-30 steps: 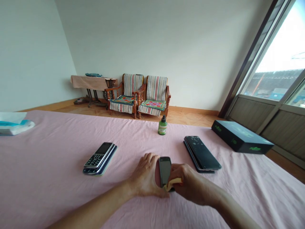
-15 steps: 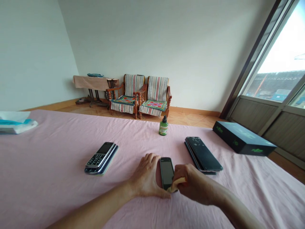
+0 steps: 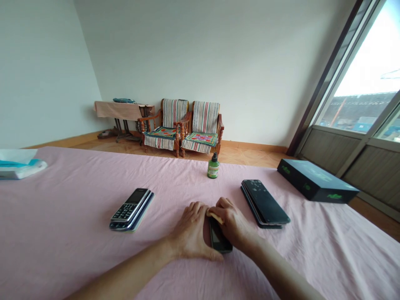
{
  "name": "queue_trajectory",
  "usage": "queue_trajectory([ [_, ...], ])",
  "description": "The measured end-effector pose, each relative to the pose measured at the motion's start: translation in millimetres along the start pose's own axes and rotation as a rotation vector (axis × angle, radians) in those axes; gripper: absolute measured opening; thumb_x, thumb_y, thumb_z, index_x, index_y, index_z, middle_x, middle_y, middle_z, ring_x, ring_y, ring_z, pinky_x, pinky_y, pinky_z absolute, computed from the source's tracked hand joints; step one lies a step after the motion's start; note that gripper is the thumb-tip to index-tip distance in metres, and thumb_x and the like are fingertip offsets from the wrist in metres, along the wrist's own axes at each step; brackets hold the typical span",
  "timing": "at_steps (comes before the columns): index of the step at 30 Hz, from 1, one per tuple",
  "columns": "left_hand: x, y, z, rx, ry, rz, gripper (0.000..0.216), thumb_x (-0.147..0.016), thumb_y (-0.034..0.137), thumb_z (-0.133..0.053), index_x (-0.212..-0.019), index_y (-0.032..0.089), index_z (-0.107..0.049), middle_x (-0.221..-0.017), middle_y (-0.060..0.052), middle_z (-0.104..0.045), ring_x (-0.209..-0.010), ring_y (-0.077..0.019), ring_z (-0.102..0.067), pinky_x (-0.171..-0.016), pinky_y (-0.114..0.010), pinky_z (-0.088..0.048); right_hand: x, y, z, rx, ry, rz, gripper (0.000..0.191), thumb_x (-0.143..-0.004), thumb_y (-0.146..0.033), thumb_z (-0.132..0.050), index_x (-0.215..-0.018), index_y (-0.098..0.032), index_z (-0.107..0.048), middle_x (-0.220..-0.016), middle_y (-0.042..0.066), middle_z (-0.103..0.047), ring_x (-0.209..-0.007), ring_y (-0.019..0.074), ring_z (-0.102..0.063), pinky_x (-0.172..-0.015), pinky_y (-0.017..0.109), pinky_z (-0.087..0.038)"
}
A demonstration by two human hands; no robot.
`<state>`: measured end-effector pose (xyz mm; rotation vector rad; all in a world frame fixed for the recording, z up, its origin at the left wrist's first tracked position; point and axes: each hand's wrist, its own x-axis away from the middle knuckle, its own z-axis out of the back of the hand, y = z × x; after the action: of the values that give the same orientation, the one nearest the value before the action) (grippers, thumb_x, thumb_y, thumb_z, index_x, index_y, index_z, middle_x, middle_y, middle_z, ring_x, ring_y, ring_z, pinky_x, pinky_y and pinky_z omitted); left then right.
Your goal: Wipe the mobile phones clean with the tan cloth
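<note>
My right hand (image 3: 233,223) pinches one small, folded, pale-yellow cloth (image 3: 215,216) against the far end of one slim, dark, rectangular phone (image 3: 220,243), which lies flat beneath my grip on a creased pink fabric sheet (image 3: 78,187). My knuckles cover much of its upper right side, leaving mainly the near end visible; only a strip of the cloth shows from my fingers. My left hand (image 3: 192,233) is spread wide along the phone's left side, thumb beside the near end; whether its fingertips touch the phone is hidden.

Left of the grip rests one stack topped by a black-and-silver keypad phone (image 3: 129,207); I count at least two handsets, the lower ones mere edges. Right of the grip sits one stack of flat, glossy black slabs (image 3: 265,202), at least two, the total hard to make out. Beyond my hands stand one green bottle with a black top (image 3: 213,168) and, well past it, two wooden armchairs with striped covers (image 3: 201,137). Farther right lies one black box with blurred green lettering (image 3: 315,179). One white-and-blue packet (image 3: 20,166), far left, is cut off.
</note>
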<state>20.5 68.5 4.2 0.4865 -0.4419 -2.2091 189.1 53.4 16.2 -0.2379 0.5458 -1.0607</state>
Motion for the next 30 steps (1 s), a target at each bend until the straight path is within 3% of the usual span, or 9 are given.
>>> queue_trajectory([
  [3, 0, -1, -1, -0.017, -0.004, 0.010, 0.083, -0.039, 0.066, -0.078, -0.105, 0.023, -0.052, -0.104, -0.006, -0.052, -0.098, -0.0312, -0.047, -0.089, -0.045, -0.038, 5, -5, 8, -0.036, -0.062, 0.028, 0.027, -0.083, -0.004, -0.049, -0.082, -0.020, -0.071, -0.081, 0.003, -0.054, -0.080, 0.0150, -0.052, -0.071, 0.024, -0.040],
  [7, 1, -5, -5, -0.033, 0.005, -0.018, 0.085, -0.039, 0.066, -0.077, -0.108, 0.022, -0.052, -0.104, -0.006, -0.051, -0.097, -0.0299, -0.047, -0.087, -0.045, -0.040, 18, -14, 20, -0.165, -0.186, 0.114, 0.033, -0.071, 0.005, -0.048, -0.074, -0.019, -0.071, -0.078, 0.000, -0.057, -0.073, 0.0115, -0.052, -0.067, 0.021, -0.038],
  [12, 1, -7, -6, -0.030, 0.013, -0.048, 0.086, -0.040, 0.063, -0.078, -0.111, 0.023, -0.052, -0.106, -0.006, -0.051, -0.097, -0.0298, -0.047, -0.086, -0.044, -0.040, 26, -15, 24, -0.323, -0.284, 0.168, 0.033, -0.065, 0.008, -0.046, -0.066, -0.018, -0.067, -0.077, -0.001, -0.061, -0.075, 0.0104, -0.054, -0.066, 0.019, -0.038],
  [22, 1, -1, -3, -0.002, 0.029, -0.014, 0.083, -0.040, 0.064, -0.078, -0.106, 0.020, -0.054, -0.103, -0.007, -0.052, -0.097, -0.0310, -0.048, -0.089, -0.047, -0.039, -2, -6, 5, 0.001, -0.069, -0.024, 0.024, -0.087, -0.010, -0.050, -0.083, -0.019, -0.072, -0.081, 0.004, -0.055, -0.078, 0.0142, -0.054, -0.067, 0.022, -0.040],
  [30, 0, -1, -1, 0.010, 0.001, -0.005, 0.084, -0.039, 0.063, -0.079, -0.106, 0.020, -0.054, -0.103, -0.006, -0.051, -0.096, -0.0307, -0.048, -0.088, -0.046, -0.038, -3, 4, 7, 0.183, -0.016, -0.124, 0.028, -0.087, -0.009, -0.048, -0.068, -0.015, -0.068, -0.077, 0.007, -0.056, -0.076, 0.0170, -0.054, -0.070, 0.026, -0.039],
])
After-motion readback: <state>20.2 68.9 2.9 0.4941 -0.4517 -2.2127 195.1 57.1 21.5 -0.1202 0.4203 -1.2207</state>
